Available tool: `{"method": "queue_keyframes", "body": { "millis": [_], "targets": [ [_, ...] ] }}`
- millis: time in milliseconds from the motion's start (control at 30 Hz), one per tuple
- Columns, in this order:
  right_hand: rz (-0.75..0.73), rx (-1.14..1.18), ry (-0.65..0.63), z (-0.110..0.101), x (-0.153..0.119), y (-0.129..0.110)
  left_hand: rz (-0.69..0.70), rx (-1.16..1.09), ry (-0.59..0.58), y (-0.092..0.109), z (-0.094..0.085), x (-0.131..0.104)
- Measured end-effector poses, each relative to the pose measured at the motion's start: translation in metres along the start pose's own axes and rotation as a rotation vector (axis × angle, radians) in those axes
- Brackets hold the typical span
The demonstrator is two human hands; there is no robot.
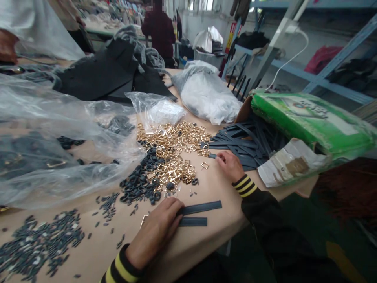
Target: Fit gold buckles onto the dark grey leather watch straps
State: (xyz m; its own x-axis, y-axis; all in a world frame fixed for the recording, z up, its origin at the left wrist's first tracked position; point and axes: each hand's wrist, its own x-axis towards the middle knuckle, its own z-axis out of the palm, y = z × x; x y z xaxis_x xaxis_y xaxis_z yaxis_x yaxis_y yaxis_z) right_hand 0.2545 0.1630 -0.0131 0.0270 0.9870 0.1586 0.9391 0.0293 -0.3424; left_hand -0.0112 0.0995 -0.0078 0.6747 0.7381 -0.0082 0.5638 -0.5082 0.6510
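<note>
My left hand (160,226) lies over the near ends of two dark straps (203,207), its fingers curled down on them; a gold buckle (143,221) shows at its far side. My right hand (230,166) pinches the end of a short dark strap (212,156), which reaches toward the gold buckles. In front of both hands spreads a heap of gold buckles (176,169), with dark loops (138,181) beside it on the left. One loose buckle (204,165) lies just left of my right hand.
Many dark straps (241,141) spill from a green box (312,118) at the right. Small dark pieces (44,243) cover the table's left front. Clear plastic (73,173), a white bag (206,94) and black sheets (100,70) lie farther back. A person (159,31) stands beyond.
</note>
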Motion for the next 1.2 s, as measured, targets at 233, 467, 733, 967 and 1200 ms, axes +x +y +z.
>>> {"method": "queue_keyframes", "body": {
  "millis": [233,467,733,967,1200],
  "targets": [
    [0.021,-0.161,-0.011,-0.001,0.019,0.024,-0.044,0.28,0.073,0.005,0.009,-0.005],
    [-0.035,-0.221,-0.045,0.0,0.013,0.021,-0.115,0.41,0.153,0.006,0.013,-0.012],
    [-0.058,-0.235,-0.103,-0.002,0.008,0.023,0.11,0.488,0.166,-0.003,0.015,-0.024],
    [-0.087,-0.178,-0.137,-0.005,-0.003,0.031,0.169,0.498,0.067,-0.02,0.0,-0.046],
    [-0.064,-0.12,-0.203,-0.008,-0.011,0.036,-0.081,0.455,0.166,-0.001,0.009,-0.026]
  ]
}}
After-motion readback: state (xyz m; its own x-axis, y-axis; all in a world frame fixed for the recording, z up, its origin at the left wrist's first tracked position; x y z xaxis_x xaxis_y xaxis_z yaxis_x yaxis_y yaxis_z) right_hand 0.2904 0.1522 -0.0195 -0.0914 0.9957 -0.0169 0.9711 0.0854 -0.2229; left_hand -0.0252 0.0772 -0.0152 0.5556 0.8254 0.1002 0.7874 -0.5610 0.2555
